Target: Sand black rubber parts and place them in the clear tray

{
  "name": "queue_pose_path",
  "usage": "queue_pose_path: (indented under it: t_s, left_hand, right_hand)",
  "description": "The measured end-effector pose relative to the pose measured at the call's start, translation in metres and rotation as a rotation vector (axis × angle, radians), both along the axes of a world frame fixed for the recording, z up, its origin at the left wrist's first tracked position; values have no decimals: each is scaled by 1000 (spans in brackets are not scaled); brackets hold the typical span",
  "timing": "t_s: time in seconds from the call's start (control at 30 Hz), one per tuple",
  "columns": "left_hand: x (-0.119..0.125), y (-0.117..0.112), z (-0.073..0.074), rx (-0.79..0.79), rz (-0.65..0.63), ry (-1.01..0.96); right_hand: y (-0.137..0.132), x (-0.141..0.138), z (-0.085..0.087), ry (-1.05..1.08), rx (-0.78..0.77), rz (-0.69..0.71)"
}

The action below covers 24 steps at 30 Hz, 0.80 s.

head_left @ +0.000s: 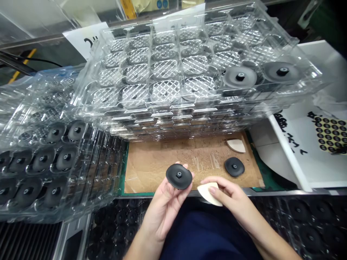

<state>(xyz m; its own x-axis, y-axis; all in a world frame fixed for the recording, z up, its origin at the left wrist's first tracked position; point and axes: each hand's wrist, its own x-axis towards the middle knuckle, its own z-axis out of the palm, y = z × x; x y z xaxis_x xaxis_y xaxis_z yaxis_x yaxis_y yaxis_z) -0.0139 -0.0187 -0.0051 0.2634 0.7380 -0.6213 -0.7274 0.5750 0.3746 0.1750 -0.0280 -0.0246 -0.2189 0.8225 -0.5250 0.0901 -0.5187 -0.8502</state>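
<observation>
My left hand (164, 204) holds a black round disc (179, 176) with a small hub in its middle, fingers pinched under it, just above the table's front edge. My right hand (230, 198) is closed on a white wedge-shaped piece (207, 193) right beside the disc. A second black disc (234, 167) lies on the brown cardboard mat (151, 162). Another white wedge (236, 145) rests further back on the mat.
A stack of clear plastic trays (189, 72) fills the back, its top tray holding two black discs (240, 76) at the right. At left, clear trays (40, 159) hold several black discs. A white bin (311, 144) with a sheet of black dots (330, 133) stands at right.
</observation>
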Motion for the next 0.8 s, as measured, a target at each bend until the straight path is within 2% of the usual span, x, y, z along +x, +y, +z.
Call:
queue_pose_path:
  t_s: [0.13, 0.2, 0.27, 0.37, 0.4, 0.43, 0.53, 0.57, 0.67, 0.7, 0.8]
  left_hand:
    - [5, -2, 2, 34, 9, 50]
    - [7, -4, 3, 44, -4, 97]
    - [9, -6, 4, 43, -38, 156]
    - [8, -8, 7, 25, -62, 215]
    - [8, -8, 8, 16, -63, 221]
    - [8, -7, 9, 11, -61, 223]
    - [7, -4, 12, 39, -42, 216]
    - [7, -2, 13, 54, -30, 211]
    - [6, 0, 12, 61, -25, 204]
    - [7, 1, 12, 55, -34, 202]
    - [7, 3, 12, 72, -47, 188]
  right_hand:
    - [12, -15, 30, -128, 333, -24]
    - [19, -25, 45, -151, 549, 43]
    - [26, -33, 56, -154, 691, 163]
    - [33, -37, 65, -124, 664, 404]
    - [35, -37, 66, -123, 643, 446]
    - [35, -37, 66, -133, 656, 437]
    - [30, -35, 66, -152, 760, 294]
    - [28, -34, 66, -133, 758, 298]
    - [27, -30, 69, -90, 656, 451]
    - [29, -30, 69, -99, 657, 460]
    - [36, -32, 69, -129, 808, 326]
